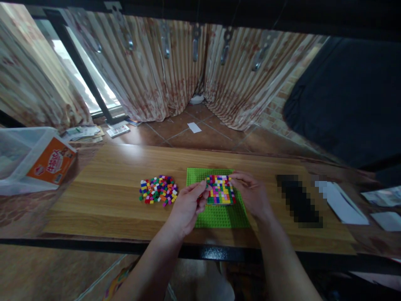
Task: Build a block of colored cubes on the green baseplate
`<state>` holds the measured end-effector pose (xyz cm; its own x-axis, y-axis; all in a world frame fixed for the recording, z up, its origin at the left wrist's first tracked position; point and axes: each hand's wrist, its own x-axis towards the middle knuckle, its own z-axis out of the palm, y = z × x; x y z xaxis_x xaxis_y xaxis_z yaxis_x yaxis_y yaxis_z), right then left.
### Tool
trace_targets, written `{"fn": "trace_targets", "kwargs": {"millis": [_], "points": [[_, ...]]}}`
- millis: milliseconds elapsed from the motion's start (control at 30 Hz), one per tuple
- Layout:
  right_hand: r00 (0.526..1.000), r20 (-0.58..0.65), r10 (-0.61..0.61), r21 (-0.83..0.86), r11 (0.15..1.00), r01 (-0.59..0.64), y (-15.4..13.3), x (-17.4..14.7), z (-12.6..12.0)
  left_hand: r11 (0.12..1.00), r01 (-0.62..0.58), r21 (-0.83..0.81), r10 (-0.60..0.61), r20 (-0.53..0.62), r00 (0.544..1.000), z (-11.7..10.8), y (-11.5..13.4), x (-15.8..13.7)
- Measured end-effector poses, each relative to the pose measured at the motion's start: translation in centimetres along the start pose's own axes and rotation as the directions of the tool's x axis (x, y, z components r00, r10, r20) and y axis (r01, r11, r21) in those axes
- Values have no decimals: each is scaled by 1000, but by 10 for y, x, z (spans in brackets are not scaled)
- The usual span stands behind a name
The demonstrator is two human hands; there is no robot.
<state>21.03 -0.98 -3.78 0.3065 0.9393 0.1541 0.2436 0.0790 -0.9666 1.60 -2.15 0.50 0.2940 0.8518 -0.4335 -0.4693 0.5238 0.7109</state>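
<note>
A rectangular slab of small multicoloured toy bricks [221, 190] rests over the green studded baseplate [219, 219] in the middle of the table. At the slab's left edge is my left hand [188, 207], thumb and forefinger pinched together and the other fingers curled in. What that hand holds is hidden, though a bit of red shows by the fingers. My right hand [252, 194] reaches to the slab's upper right corner with its fingertips closed there. Anything between them is too small to make out. Left of the baseplate lies a loose pile of coloured bricks [158, 190].
The wooden tabletop [103, 209] has a black front edge. A pixelated dark object [299, 200] lies on the right, with white paper [347, 205] beyond it. A clear plastic bin [28, 163] with an orange label stands at the left. Curtains hang behind.
</note>
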Motion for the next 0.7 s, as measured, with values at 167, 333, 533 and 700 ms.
{"fn": "trace_targets", "kwargs": {"millis": [167, 333, 533, 700], "points": [[991, 10, 134, 130, 982, -134, 5, 2, 6, 1000, -1, -2, 1, -6, 1000, 1, 1, -1], [962, 15, 272, 345, 902, -260, 7, 0, 11, 1000, 3, 3, -3, -14, 1000, 1, 2, -2], [961, 31, 276, 432, 863, -262, 8, 1, 14, 1000, -2, -4, 2, -11, 1000, 0, 2, -2], [955, 1, 298, 445, 855, -267, 11, 3, 15, 1000, -1, 3, 1, -12, 1000, 0, 1, -1]]}}
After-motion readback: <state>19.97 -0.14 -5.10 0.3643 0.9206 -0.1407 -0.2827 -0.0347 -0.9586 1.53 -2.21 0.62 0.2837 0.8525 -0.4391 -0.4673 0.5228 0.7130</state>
